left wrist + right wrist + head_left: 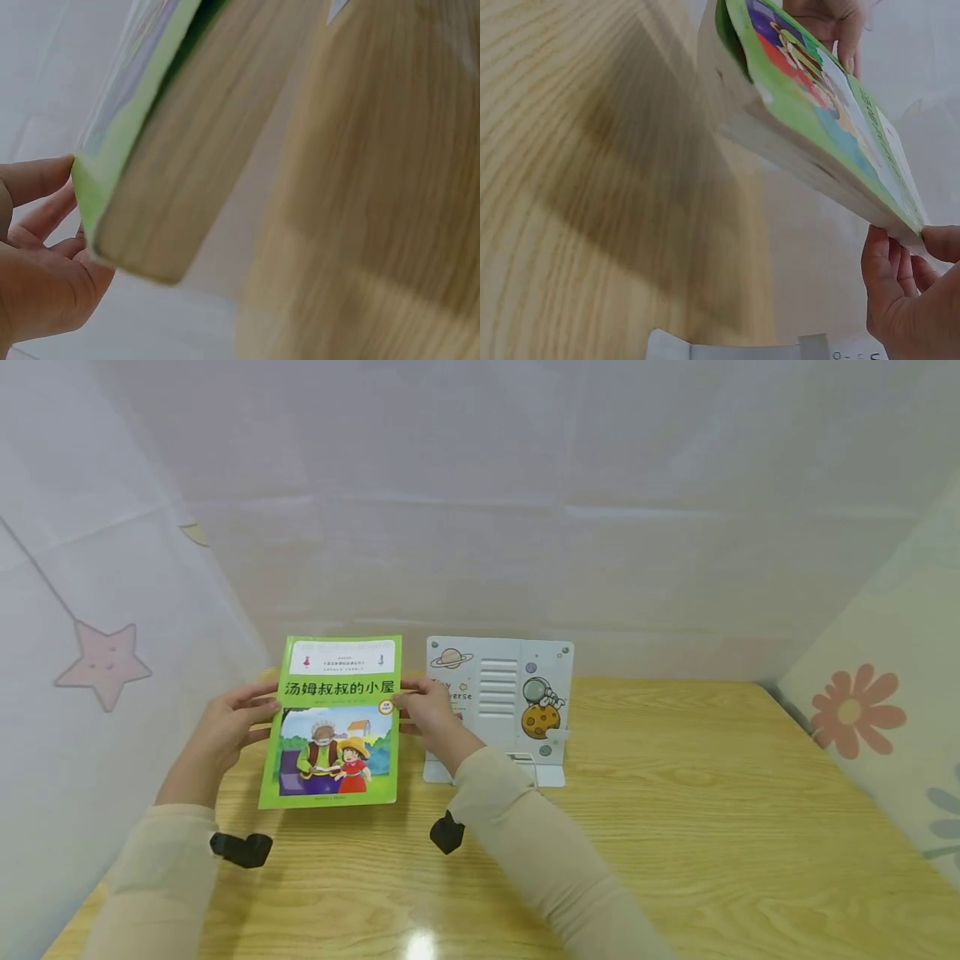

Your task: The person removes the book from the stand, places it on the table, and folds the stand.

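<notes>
A green-bordered picture book [337, 727] is held up off the table, its illustrated cover facing me. My left hand [236, 722] grips its left edge, thumb on the cover and fingers behind. On the opposite edge, my right hand [433, 710] pinches the book between thumb and fingers. The right wrist view shows the book [832, 112] tilted, with its thick page edges and a shadow on the wood below. Just right of the book stands a white bookstand [498, 693] printed with planets and an astronaut, partly hidden by my right hand and sleeve.
The wooden table [675, 827] runs to a pale cloth backdrop [525, 527] behind. Side cloths carry a pink star [105, 664] at left and a red flower [855, 714] at right. Black wrist cameras [243, 850] jut from both sleeves.
</notes>
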{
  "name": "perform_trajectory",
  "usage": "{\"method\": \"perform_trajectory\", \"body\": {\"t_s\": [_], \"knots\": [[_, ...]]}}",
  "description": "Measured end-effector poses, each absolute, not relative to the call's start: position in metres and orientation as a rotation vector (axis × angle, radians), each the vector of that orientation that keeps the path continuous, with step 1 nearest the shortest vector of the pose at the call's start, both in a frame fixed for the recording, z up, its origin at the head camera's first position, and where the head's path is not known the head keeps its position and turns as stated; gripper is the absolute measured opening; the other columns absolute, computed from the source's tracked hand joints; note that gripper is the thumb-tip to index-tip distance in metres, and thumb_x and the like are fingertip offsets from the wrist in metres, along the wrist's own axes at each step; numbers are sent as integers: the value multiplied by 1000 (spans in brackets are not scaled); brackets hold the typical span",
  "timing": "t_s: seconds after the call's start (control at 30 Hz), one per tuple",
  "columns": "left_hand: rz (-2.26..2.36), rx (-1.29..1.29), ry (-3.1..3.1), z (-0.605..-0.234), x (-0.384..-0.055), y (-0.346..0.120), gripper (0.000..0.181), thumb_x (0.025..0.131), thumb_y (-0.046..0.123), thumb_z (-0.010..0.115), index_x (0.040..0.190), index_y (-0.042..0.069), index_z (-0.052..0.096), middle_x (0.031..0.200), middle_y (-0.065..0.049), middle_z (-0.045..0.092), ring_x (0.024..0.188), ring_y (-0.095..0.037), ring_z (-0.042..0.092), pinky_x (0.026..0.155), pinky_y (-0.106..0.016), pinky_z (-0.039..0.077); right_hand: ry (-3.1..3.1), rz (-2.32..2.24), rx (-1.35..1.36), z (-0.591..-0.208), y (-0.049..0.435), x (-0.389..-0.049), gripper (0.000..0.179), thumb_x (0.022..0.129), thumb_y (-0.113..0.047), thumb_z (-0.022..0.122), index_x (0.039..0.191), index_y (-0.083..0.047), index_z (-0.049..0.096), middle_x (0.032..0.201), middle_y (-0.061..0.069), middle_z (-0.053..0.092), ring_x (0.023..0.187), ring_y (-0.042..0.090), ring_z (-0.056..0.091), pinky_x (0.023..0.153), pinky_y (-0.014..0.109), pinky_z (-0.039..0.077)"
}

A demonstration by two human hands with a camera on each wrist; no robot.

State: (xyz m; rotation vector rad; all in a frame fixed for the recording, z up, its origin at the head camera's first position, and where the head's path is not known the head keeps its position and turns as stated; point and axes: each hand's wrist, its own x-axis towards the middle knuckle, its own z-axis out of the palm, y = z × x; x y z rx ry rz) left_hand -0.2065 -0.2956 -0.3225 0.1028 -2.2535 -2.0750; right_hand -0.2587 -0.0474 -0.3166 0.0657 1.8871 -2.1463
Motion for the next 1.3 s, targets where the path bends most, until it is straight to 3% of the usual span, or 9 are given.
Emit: {"method": "perform_trajectory", "body": {"t_s": [0.3,0.5,0.87,1.3], "knots": [[-2103,137,-2336,-343,-207,-309,55,83,15,57,130,-1,34,84,11,58,76,-8,58,69,-27,49,1862,-2139,120,-336,-60,-255,26,79,-1,57,105,-4,58,83,7,59,77,25,58,65,35,49],[-2003,234,-2456,-356,-209,-314,55,85,15,54,131,-4,31,88,8,55,76,-9,58,70,-30,48,1868,-2118,145,-347,-67,-254,26,77,2,57,103,-3,59,81,7,60,73,23,59,62,33,50],[-2099,286,-2479,-370,-209,-323,58,85,9,52,131,-9,23,81,11,57,74,-8,58,71,-29,48,1755,-2102,208,-370,-77,-252,42,71,12,50,110,-1,57,84,8,60,77,24,56,66,34,49],[-1955,349,-2629,-384,-221,-319,54,86,10,50,130,-10,26,98,-9,57,74,-10,57,69,-31,49,1832,-2026,288,-388,-79,-254,53,67,16,48,118,-1,51,87,9,59,73,20,56,64,30,49]]}}
